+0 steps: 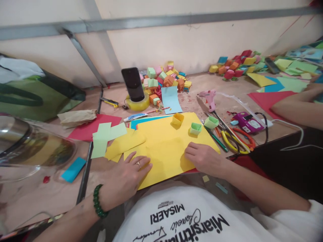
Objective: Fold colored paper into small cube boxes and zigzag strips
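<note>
Left hand: the left hand [132, 173] lies flat and loose with its fingers spread, pressing on the big yellow paper and gripping nothing.
Right hand: the right hand [205, 158] rests on the same paper with its fingers curled in; I cannot tell if it pinches anything.
Big yellow paper: the big yellow paper [164, 144] is under both hands and fills the space between them.
Tiny paper cups: a yellow cup [177, 120] and a green cup [195, 129] sit on the paper, ahead of the right hand; another green cup [211, 122] is just beyond them, to the right.
Paper bits: a yellow piece [126, 144] is just ahead of the left hand, with pale green slips [101, 141] past it, to the left.
Tools: yellow-handled scissors [224, 137] are near the right hand, on its right; a pink glue gun [210, 100] is farther ahead.
Far ahead: a black phone [133, 84] leans in a tape roll [138, 104], beside a heap of paper blocks [168, 80].
</note>
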A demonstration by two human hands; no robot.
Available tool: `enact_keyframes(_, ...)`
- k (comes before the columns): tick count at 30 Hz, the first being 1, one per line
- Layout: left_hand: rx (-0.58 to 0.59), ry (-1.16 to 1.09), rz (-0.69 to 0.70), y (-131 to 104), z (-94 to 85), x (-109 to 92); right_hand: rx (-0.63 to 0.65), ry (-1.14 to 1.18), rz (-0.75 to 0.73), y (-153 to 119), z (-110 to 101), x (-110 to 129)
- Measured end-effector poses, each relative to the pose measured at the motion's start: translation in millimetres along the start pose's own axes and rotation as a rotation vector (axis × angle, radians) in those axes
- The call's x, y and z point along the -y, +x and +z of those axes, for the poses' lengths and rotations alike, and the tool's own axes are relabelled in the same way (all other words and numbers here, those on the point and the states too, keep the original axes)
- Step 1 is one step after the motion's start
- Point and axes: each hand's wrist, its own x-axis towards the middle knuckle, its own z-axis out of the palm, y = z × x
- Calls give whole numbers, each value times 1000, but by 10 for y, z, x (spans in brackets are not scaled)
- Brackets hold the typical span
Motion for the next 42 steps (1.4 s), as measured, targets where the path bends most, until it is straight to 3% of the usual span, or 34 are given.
enact_keyframes(4, 53, 6, -20, 73, 10, -59, 69, 6, -133, 307, -15, 202)
enact_keyframes(8, 32, -7, -13, 109, -29, -82, 121, 56, -227, 365, 168, 255)
enact_keyframes(12, -28, -44, -19, 57, -30, -60, 79, 72, -163, 125, 276, 98)
enact_keyframes(19, -68, -110, -50, -39, -3, -51, -66, 124, -19, -267, 231, -72)
enact_keyframes(23, -80, -189, -98, -17, 5, 1, -148, 118, 50, -290, 207, -42)
enact_keyframes(27, -175, -228, -345, 167, 92, 133, -150, 63, 135, -238, 201, 2)
enact_keyframes(32, -155, -419, -456, 354, 172, 193, -201, -39, 214, -89, 162, 88)
enact_keyframes(35, -278, -387, -414, 346, 62, 38, -396, -47, 212, 41, 61, 154)
enact_keyframes(37, -367, -290, -304, 316, -70, -126, -494, -68, 159, 116, -17, 199)
enact_keyframes(42, -461, -125, -89, 241, -323, -422, -471, -76, 32, 207, -127, 276)
